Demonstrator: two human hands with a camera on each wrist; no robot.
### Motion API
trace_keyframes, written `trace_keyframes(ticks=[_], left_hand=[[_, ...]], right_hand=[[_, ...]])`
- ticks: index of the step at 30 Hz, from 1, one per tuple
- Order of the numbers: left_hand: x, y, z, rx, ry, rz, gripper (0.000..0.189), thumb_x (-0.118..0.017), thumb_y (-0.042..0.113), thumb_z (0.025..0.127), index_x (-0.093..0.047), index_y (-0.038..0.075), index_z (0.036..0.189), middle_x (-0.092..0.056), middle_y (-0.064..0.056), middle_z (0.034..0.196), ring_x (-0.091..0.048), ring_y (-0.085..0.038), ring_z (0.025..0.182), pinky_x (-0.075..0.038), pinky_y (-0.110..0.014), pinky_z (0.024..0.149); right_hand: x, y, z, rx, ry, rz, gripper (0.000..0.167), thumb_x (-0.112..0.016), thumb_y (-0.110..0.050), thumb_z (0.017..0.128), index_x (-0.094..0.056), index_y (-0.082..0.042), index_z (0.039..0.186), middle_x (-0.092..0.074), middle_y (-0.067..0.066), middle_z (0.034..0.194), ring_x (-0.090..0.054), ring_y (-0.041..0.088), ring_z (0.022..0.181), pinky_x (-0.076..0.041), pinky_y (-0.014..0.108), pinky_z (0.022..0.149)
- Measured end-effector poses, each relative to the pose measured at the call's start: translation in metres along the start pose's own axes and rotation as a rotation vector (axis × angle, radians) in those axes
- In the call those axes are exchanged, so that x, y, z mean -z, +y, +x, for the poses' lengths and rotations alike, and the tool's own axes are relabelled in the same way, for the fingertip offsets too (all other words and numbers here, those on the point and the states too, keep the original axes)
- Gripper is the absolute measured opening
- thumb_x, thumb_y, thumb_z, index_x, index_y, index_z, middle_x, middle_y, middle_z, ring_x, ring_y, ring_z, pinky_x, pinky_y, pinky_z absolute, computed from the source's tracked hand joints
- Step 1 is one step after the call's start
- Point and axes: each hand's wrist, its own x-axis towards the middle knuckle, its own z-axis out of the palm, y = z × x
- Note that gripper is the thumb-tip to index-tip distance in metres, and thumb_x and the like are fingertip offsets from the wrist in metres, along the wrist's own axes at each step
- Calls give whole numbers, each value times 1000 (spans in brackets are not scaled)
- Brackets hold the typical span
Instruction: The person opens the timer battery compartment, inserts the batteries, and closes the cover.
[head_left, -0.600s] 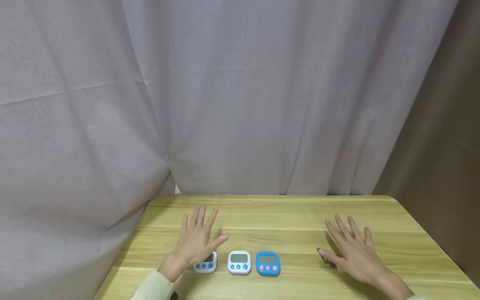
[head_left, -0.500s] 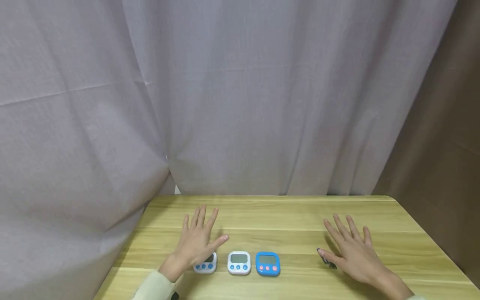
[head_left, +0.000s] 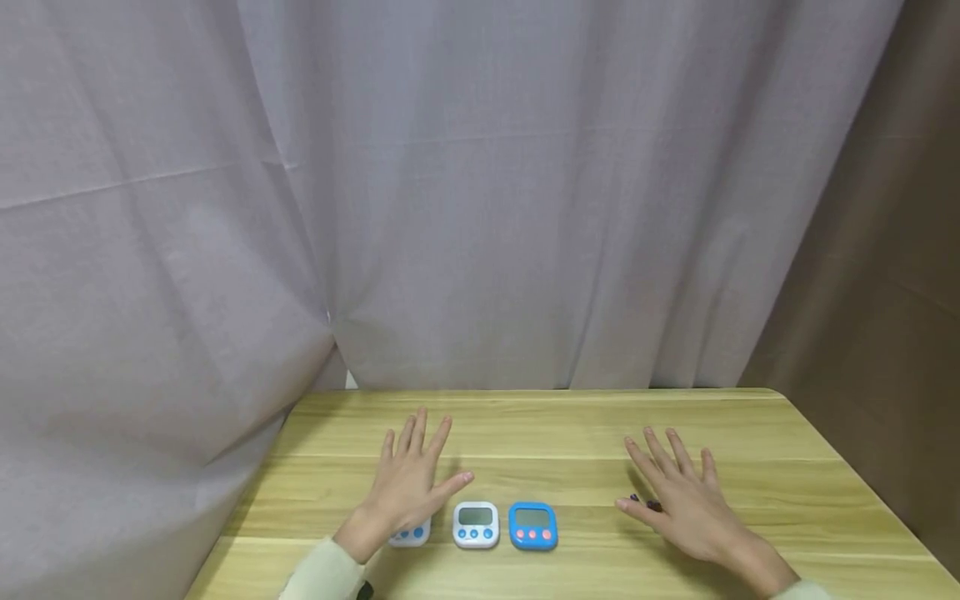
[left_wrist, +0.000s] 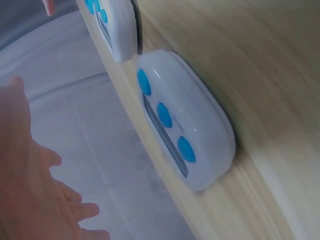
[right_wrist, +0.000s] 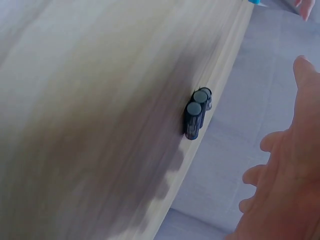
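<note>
Fingers spread, my left hand [head_left: 408, 490] hovers over the leftmost white digital timer [head_left: 409, 535], hiding its upper part in the head view. That timer's three blue buttons show in the left wrist view. Beside it lie a second white timer [head_left: 476, 525] and a blue timer [head_left: 533, 526] with pink buttons, in a row. My right hand [head_left: 688, 508], also spread and holding nothing, hovers above dark batteries [right_wrist: 194, 120]. The right wrist view shows three of them lying side by side; in the head view the hand covers most of them.
All of this lies on a light wood-grain table [head_left: 577, 433]. A grey curtain [head_left: 480, 208] hangs behind its far edge, and a darker brown cloth [head_left: 885, 333] hangs at the right.
My left hand has shifted slightly right and my right hand slightly left, so they are closer together. More of the leftmost timer and the batteries is covered. The timers stay in their row.
</note>
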Motion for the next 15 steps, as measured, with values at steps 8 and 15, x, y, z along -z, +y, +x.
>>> trace_keyframes(ticks=[8,15], left_hand=[[-3,8,3,-4,-20,-7,95,-38,83,98,-26,21,169,-10,-24,175,-18,-48,160,-12,-73,128],[-5,18,6,-24,-32,-20,94,-41,79,99,-24,19,169,-7,-24,175,-18,-50,159,-15,-74,128]], right_hand=[[-3,-8,5,11,-25,39,88,-61,-63,100,-28,-19,169,-20,24,173,-5,52,160,23,77,119],[-5,-18,13,13,-27,76,85,-64,-59,100,-31,-19,167,-20,23,174,-9,53,160,16,82,119]])
